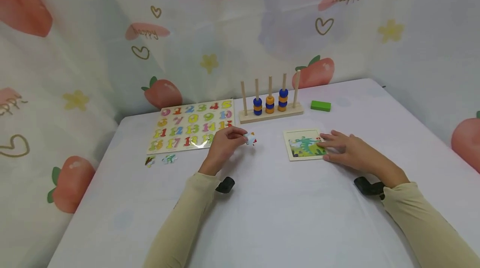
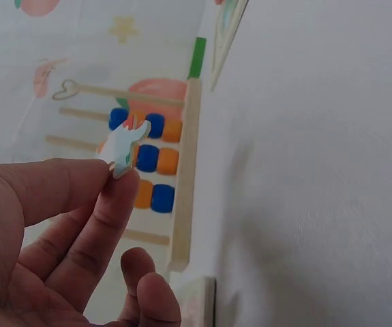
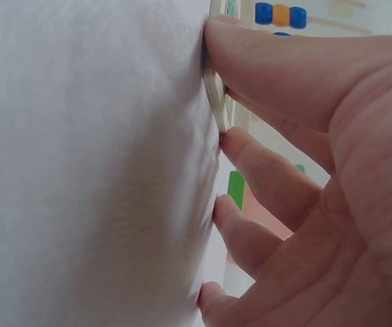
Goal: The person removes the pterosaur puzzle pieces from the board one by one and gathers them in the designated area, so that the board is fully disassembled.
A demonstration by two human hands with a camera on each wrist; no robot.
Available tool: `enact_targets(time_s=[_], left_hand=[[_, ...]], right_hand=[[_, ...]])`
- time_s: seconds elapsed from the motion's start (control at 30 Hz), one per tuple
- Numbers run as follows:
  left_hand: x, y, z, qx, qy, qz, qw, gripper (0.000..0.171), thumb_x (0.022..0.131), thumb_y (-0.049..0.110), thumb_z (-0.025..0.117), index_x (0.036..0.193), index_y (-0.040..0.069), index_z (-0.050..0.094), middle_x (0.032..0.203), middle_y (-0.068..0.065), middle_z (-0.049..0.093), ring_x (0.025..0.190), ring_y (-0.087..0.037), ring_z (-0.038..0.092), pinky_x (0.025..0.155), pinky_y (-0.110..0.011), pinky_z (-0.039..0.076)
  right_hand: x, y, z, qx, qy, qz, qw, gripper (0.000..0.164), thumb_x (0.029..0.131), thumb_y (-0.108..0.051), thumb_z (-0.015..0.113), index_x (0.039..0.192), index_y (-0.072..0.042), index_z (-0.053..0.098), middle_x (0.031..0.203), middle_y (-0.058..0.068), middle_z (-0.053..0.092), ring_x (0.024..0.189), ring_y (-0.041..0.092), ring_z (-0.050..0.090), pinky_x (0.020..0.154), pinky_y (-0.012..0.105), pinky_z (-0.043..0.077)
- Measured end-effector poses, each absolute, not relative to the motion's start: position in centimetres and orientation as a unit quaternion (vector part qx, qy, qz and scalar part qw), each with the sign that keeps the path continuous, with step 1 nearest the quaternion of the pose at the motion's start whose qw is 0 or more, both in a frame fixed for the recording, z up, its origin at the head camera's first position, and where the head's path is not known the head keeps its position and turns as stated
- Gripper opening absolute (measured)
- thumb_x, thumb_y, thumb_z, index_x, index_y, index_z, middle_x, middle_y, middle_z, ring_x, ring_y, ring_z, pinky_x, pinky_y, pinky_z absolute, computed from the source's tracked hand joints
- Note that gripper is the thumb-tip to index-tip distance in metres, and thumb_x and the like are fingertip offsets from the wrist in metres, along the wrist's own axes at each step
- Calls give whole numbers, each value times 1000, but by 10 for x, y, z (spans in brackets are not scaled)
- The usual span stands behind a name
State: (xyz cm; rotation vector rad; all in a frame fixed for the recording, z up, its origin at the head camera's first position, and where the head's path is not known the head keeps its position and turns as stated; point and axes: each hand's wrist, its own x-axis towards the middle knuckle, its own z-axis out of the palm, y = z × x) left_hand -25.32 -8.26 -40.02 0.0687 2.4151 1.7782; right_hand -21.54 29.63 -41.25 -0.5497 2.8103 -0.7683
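My left hand (image 1: pixel 225 145) pinches a jigsaw piece (image 1: pixel 250 138) between thumb and fingertip, held up over the table. The piece is pale blue with some red and a knobbed edge; in the left wrist view the piece (image 2: pixel 124 146) shows edge-on. At the right, my right hand (image 1: pixel 346 150) rests with fingers spread at the right edge of a small framed dinosaur puzzle (image 1: pixel 305 147). In the right wrist view its thumb (image 3: pixel 233 51) touches the frame's edge, and other fingertips rest on the tablecloth. Part of the puzzle's right side is hidden under the fingers.
Two loose jigsaw pieces, one brown and yellow (image 1: pixel 150 161), one blue-green (image 1: pixel 170 159), lie before a number board (image 1: pixel 180 151) at the left. A wooden bead stand (image 1: pixel 249 118) with blue and orange beads stands behind, beside a green block (image 1: pixel 320 106).
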Motion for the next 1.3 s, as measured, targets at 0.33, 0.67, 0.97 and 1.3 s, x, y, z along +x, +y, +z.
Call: enact_targets(time_s=[0.33,0.67,0.97,1.3], left_hand=[[-244,-112,-399,-3,811,583,55,18,99,15,76,117,12,78,109,-6,73,104,-29,66,90,-43,52],[-237,-141,-400,-30,821,568,54,20,100,19,77,119,13,77,110,-6,72,102,-30,64,81,-39,49],[-239,-169,-399,-41,828,557,56,22,102,20,75,122,13,76,113,-7,71,101,-29,62,81,-38,48],[-247,-207,-392,-51,817,571,55,28,103,17,72,129,5,71,105,-8,67,89,-28,59,73,-30,47]], right_hand=[[-214,296,-410,-187,942,-262,91,58,97,-31,80,145,-2,65,161,27,44,154,56,22,115,81,10],[-216,299,-413,-174,948,-248,99,60,97,-33,80,146,-2,64,162,27,43,154,55,21,115,80,10],[-217,297,-413,-174,948,-247,100,59,98,-33,78,146,-2,64,162,26,43,154,55,21,116,80,10],[-217,298,-409,-178,947,-250,96,59,98,-33,79,146,-2,64,162,26,44,154,55,21,115,81,11]])
